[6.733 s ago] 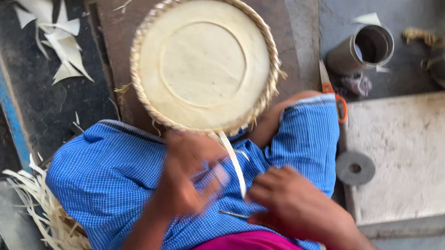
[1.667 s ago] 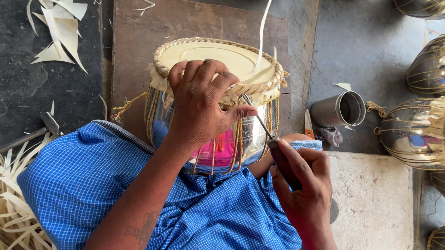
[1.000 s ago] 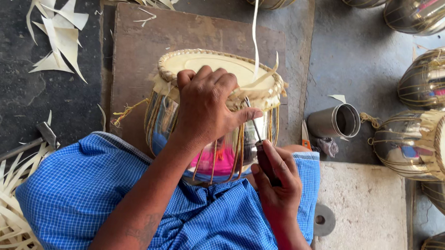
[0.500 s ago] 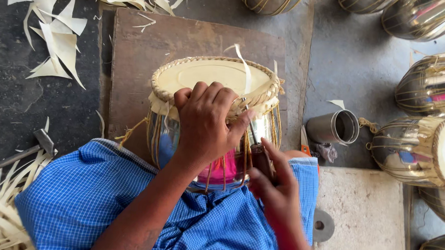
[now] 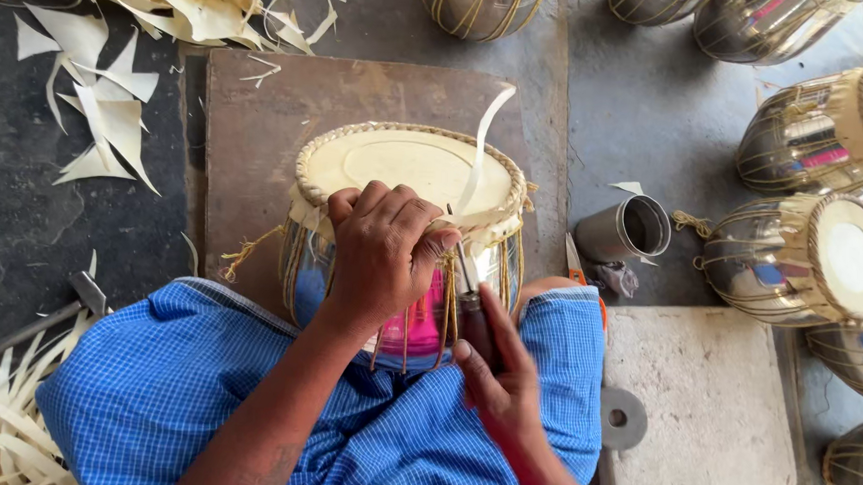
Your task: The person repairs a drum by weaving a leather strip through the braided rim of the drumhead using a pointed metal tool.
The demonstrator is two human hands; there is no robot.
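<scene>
A shiny metal drum [image 5: 405, 234] with a pale skin head and a braided rim stands upright between my knees on a brown board [image 5: 291, 120]. My left hand [image 5: 385, 248] grips the near rim of the drum, fingers curled over the braid. My right hand [image 5: 500, 372] holds a dark-handled awl [image 5: 470, 291], its thin tip pushed in at the rim beside my left thumb. A pale leather strap [image 5: 478, 149] rises from that spot and curves up over the drum head.
Several finished metal drums [image 5: 822, 192] lie at the right and along the top. A metal cup [image 5: 626, 230] and an orange-handled tool [image 5: 578, 268] sit right of the drum. A stone slab [image 5: 706, 400] with a metal disc [image 5: 624, 419] lies lower right. Leather scraps [image 5: 98, 112] litter the left.
The drum has gone from facing me in my lap to standing upright. My left hand shifted on the rim, the awl moved in closer, and the long strap has been pulled shorter.
</scene>
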